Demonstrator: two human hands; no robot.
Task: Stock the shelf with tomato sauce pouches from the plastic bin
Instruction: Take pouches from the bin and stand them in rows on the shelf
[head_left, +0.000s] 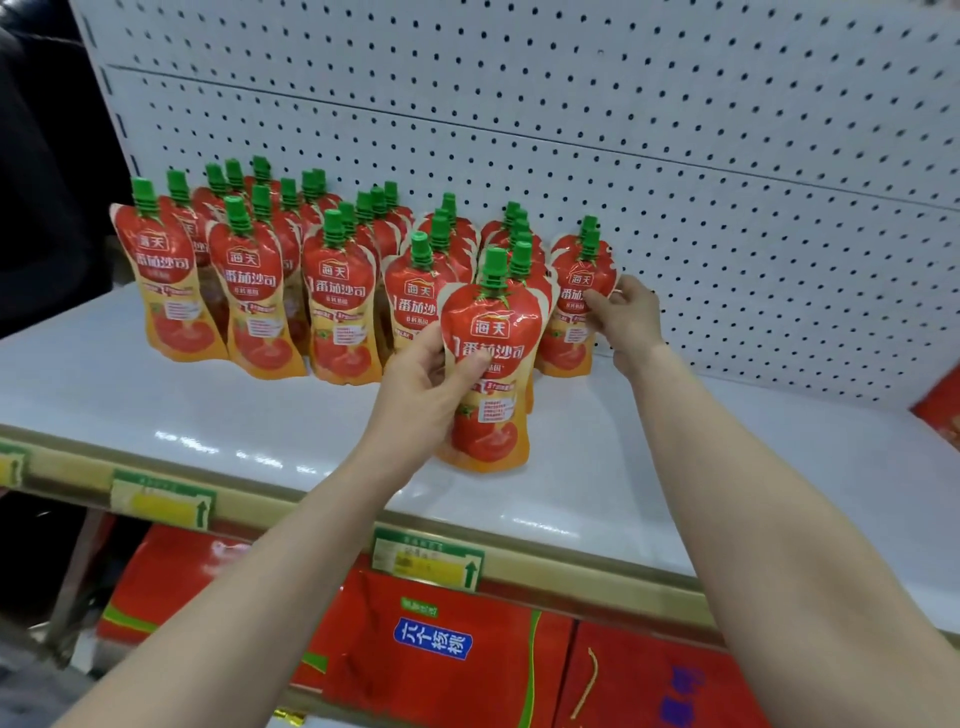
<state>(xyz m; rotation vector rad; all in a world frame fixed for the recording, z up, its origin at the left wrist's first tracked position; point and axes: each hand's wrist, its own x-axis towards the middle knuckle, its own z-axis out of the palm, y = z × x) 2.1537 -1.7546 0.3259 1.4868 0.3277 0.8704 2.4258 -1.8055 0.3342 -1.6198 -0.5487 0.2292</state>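
On shelf (156, 415): rows stocked; left hand (426, 384) grip clasping pouch (491, 364), right hand (628, 317) apparently pinching end pouch (574, 312); bin unseen.

I hold one tomato sauce pouch (488, 364) upright in my left hand (421, 389), red and orange with a green cap, low over the white shelf (182, 405) at its near side. My right hand (626, 317) touches the rightmost standing pouch (574, 306). The other pouches (291, 270) stand upright in rows running to the far left.
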